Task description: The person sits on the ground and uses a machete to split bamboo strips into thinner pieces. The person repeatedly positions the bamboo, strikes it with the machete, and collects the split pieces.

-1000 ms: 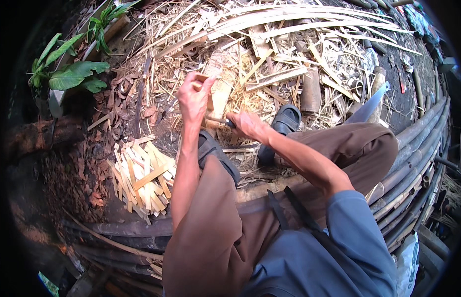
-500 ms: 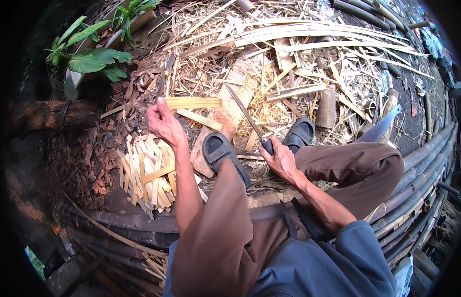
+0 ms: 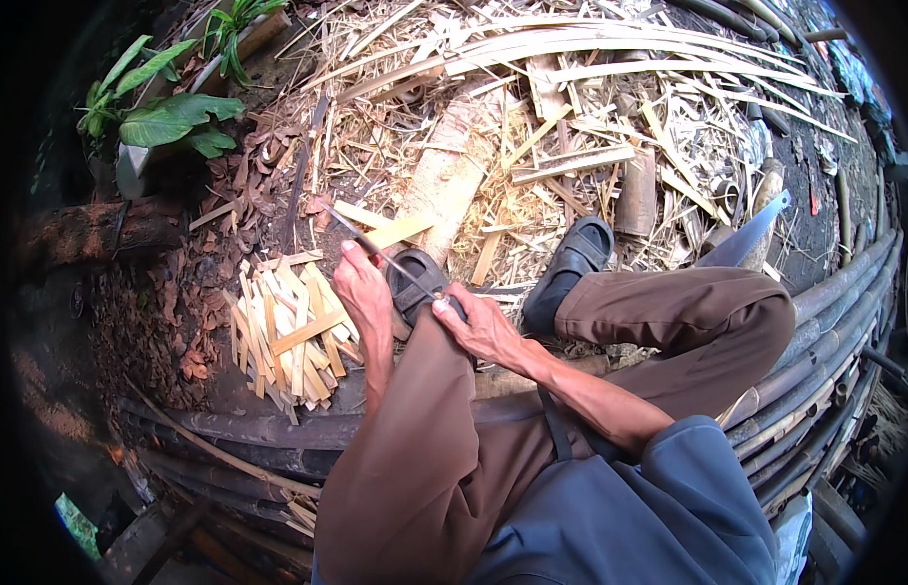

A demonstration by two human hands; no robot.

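1 fisheye view, head height, facing down.

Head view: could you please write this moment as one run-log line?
left hand: holds wooden strip | right hand: grips knife across strip, contact unclear | strip pile: on ground, left

You have open room ahead over the pale wooden slab point(image 3: 442, 185); the slim grey metal blade point(image 3: 360, 233) bars your left grip point(image 3: 364, 285) forward, heaped pale wooden strips point(image 3: 293, 336) its left.
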